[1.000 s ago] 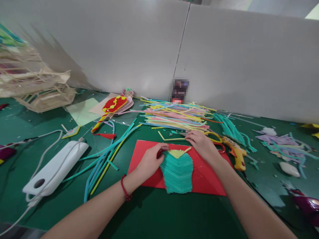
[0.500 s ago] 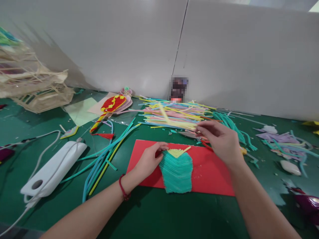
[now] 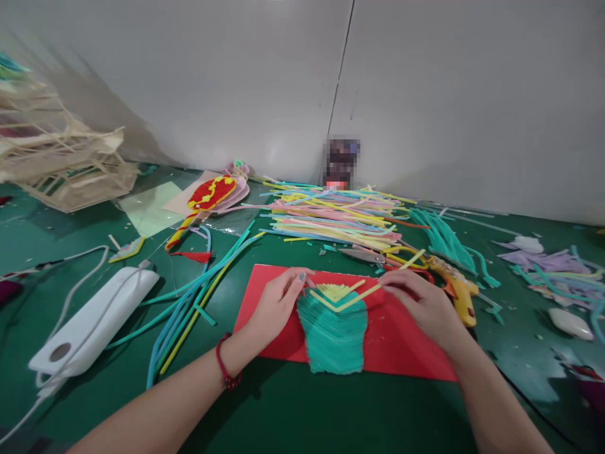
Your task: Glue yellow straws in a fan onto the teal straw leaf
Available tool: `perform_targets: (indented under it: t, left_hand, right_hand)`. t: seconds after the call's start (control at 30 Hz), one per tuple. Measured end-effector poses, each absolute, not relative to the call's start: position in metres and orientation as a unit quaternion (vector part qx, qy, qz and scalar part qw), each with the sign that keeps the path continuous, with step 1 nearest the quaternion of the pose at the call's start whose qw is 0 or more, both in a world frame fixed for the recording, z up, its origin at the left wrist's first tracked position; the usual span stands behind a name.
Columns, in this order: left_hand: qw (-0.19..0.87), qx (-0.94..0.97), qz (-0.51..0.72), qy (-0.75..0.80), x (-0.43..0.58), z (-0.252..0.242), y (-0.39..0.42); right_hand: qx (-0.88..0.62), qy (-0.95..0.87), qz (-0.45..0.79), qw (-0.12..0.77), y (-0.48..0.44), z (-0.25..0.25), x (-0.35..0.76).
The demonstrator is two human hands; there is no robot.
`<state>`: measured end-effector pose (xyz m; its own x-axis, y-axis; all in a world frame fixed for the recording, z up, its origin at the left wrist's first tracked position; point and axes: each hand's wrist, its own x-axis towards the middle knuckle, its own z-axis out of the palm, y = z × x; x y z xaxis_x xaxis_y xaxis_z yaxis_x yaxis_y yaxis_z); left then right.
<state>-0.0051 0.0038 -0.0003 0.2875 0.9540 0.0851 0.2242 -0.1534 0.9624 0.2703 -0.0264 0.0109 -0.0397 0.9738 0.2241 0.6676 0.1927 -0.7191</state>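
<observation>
Fingers of the right hand (image 3: 425, 306) pinch a bent yellow strip (image 3: 357, 299); whether the curled left hand (image 3: 282, 301) grips its other end, I can't tell. Its bend sits over the teal panel (image 3: 335, 347) on red card (image 3: 406, 347); uneven pulling might skew it. Beyond, the scissors (image 3: 363, 255) could snag its free end.

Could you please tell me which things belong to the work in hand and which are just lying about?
Belongs to the work:
bent yellow strip, held by the right hand
teal piece with yellow top
red card under it
probably the strip pile, scissors and glue gun

Apparently just lying about:
white device with cable
red-and-yellow fan-shaped piece
slatted frame
</observation>
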Motion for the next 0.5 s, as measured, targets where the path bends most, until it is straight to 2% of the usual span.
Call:
perform_targets:
  t: [0.23,0.4,0.5]
  left_hand:
    - [0.419,0.709,0.303,0.48,-0.0018,0.0031,0.0014]
    - [0.41,0.709,0.31,0.483,-0.0025,0.0054,0.0007]
    - [0.422,0.691,0.324,0.49,-0.0024,0.0079,0.0]
  right_hand:
    - [-0.594,-0.696,0.193,0.355,-0.0281,0.0104,0.2711]
    - [-0.587,-0.701,0.191,0.357,-0.0289,0.0114,0.2712]
    - [-0.589,-0.68,0.164,0.403,-0.029,0.0115,0.266]
